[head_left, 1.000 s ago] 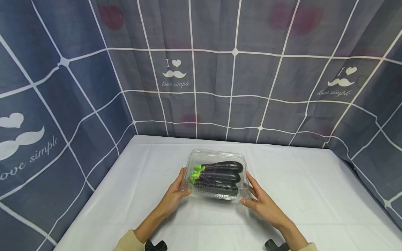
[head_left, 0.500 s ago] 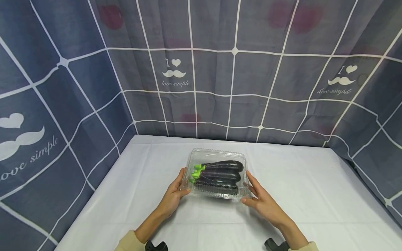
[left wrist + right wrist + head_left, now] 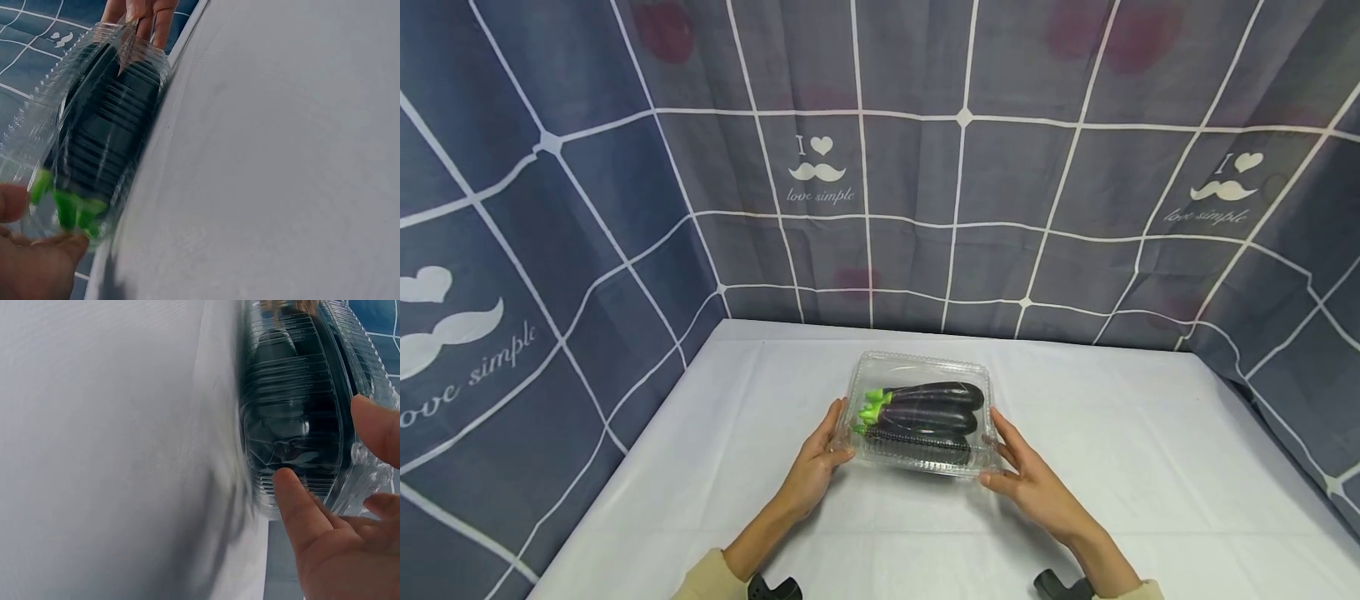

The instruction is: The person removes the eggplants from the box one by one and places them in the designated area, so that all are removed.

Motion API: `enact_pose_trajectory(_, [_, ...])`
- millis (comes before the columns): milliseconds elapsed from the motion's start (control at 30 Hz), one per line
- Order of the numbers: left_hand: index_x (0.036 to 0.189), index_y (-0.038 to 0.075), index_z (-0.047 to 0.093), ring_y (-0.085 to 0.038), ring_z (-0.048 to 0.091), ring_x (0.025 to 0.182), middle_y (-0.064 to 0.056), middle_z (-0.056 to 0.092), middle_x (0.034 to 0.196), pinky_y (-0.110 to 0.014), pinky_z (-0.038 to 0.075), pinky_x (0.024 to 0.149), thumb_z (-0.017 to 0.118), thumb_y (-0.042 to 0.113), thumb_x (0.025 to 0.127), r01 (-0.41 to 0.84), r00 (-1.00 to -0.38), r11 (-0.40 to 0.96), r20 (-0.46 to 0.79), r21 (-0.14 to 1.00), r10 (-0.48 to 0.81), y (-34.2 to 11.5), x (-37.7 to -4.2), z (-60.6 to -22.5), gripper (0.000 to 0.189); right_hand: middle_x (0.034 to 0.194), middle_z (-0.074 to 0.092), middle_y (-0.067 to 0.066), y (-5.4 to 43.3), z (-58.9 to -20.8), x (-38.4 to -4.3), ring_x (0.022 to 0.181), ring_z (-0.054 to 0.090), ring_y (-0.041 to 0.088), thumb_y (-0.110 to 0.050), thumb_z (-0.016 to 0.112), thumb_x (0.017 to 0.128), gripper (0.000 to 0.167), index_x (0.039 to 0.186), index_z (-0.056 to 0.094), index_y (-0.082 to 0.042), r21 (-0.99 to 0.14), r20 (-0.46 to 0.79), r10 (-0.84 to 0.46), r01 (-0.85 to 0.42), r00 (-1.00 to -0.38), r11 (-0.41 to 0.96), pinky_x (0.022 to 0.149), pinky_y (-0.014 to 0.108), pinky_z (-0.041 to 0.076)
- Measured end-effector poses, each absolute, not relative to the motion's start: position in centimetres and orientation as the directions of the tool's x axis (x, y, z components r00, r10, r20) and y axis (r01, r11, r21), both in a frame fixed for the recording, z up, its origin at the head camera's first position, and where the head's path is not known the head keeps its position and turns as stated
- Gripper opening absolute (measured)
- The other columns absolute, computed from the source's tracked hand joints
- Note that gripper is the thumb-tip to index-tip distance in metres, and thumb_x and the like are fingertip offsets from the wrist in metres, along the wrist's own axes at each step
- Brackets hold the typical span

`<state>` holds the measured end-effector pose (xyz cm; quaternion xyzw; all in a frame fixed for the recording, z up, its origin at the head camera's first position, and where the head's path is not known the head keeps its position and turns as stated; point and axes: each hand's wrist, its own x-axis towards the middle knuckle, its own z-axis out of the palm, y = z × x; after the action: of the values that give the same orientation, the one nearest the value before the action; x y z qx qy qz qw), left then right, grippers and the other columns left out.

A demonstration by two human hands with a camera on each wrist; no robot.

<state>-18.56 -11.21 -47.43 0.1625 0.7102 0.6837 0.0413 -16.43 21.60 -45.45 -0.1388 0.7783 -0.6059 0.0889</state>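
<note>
A clear plastic clamshell container (image 3: 925, 361), with its lid down, sits in the middle of the white table. Inside it dark purple eggplants (image 3: 928, 417) lie side by side, their green stem ends toward the left. My left hand (image 3: 808, 475) grips the container's left side, thumb at the front corner. On the opposite side my right hand (image 3: 1033, 492) holds the right end, thumb at the near corner and fingers along the wall. The right wrist view shows the thumb (image 3: 378, 431) and a finger (image 3: 297, 506) on the ribbed plastic.
A white cloth (image 3: 760, 400) covers the table. Blue-grey checked curtains (image 3: 917, 175) with white lines hang behind it and along both sides. Dark devices (image 3: 775, 588) sit at the wrists, beside beige sleeves (image 3: 707, 577).
</note>
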Motion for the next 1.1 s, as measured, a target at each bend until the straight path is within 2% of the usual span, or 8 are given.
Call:
enact_pose_trajectory(167, [0.153,-0.008,0.001,-0.033,0.006,0.147,-0.021,0.003,0.162,-0.034,0.013,0.114,0.038,-0.003,0.102,0.22,-0.939,0.047,0.199,0.974,0.28,-11.2,-18.4,-47.7,0.063,0.164,0.003,0.007,21.7,-45.5,-16.4,0.145,0.019,0.041,-0.004,0.067,0.091,0.089,0.159,0.011,-0.02,-0.967,0.049,-0.339,-0.13,-0.94,0.221,0.108,0.059,0.029])
enact_pose_trajectory(433, [0.154,-0.006,-0.001,-0.029,0.001,0.148,-0.021,-0.002,0.162,-0.027,0.01,0.113,0.041,-0.002,0.103,0.239,-0.932,0.058,0.212,0.969,0.293,-11.3,-18.5,-48.0,0.066,0.164,0.005,0.008,21.7,-45.6,-16.4,0.144,0.019,0.043,-0.003,0.066,0.092,0.088,0.159,0.012,-0.022,-0.961,0.051,-0.322,-0.134,-0.945,0.241,0.108,0.061,0.029])
enact_pose_trajectory(533, [0.154,-0.005,0.0,-0.031,0.001,0.148,-0.02,0.0,0.162,-0.03,0.011,0.114,0.043,-0.001,0.103,0.238,-0.933,0.071,0.208,0.969,0.293,-11.4,-18.6,-48.0,0.067,0.164,0.003,0.008,21.7,-45.7,-16.5,0.144,0.018,0.043,-0.003,0.066,0.092,0.089,0.16,0.01,-0.021,-0.962,0.053,-0.321,-0.135,-0.946,0.239,0.108,0.062,0.028])
enact_pose_trajectory(633, [0.155,-0.003,0.001,-0.033,0.002,0.148,-0.019,0.002,0.163,-0.038,0.012,0.115,0.046,-0.001,0.102,0.24,-0.935,0.077,0.209,0.968,0.286,-11.6,-18.7,-48.0,0.07,0.165,-0.002,0.006,21.7,-45.7,-16.4,0.145,0.015,0.043,-0.004,0.066,0.092,0.093,0.16,0.005,-0.024,-0.965,0.046,-0.322,-0.126,-0.945,0.23,0.109,0.062,0.025])
enact_pose_trajectory(733, [0.157,0.002,0.005,-0.036,0.011,0.147,-0.018,0.004,0.163,-0.047,0.016,0.115,0.049,0.001,0.102,0.224,-0.938,0.078,0.193,0.972,0.29,-11.8,-18.7,-48.0,0.07,0.164,-0.007,0.007,21.7,-45.7,-16.4,0.144,0.014,0.045,-0.003,0.066,0.092,0.099,0.159,-0.001,-0.029,-0.967,0.04,-0.325,-0.119,-0.945,0.225,0.109,0.06,0.025])
enact_pose_trajectory(833, [0.158,0.006,0.009,-0.039,0.021,0.145,-0.018,0.009,0.162,-0.054,0.022,0.113,0.051,0.003,0.102,0.199,-0.938,0.068,0.17,0.978,0.303,-12.0,-18.8,-48.0,0.07,0.164,-0.009,0.012,21.6,-45.7,-16.4,0.143,0.016,0.047,-0.003,0.067,0.092,0.103,0.158,-0.007,-0.031,-0.969,0.036,-0.323,-0.111,-0.946,0.22,0.109,0.055,0.029])
enact_pose_trajectory(933, [0.158,0.007,0.011,-0.038,0.026,0.143,-0.017,0.012,0.162,-0.055,0.03,0.109,0.053,0.004,0.101,0.181,-0.935,0.062,0.152,0.982,0.32,-12.2,-18.8,-48.0,0.07,0.162,-0.008,0.018,21.7,-45.8,-16.4,0.144,0.018,0.044,-0.004,0.067,0.092,0.105,0.158,-0.011,-0.029,-0.971,0.033,-0.328,-0.108,-0.944,0.211,0.108,0.048,0.035])
enact_pose_trajectory(1100, [0.156,0.003,0.015,-0.036,0.027,0.143,-0.014,0.007,0.163,-0.045,0.035,0.109,0.058,0.004,0.098,0.192,-0.92,0.047,0.163,0.98,0.357,-12.6,-19.2,-47.9,0.073,0.164,-0.005,0.014,21.9,-45.9,-16.4,0.146,0.019,0.039,-0.005,0.064,0.095,0.101,0.157,-0.012,-0.028,-0.971,0.045,-0.351,-0.123,-0.935,0.204,0.107,0.042,0.038])
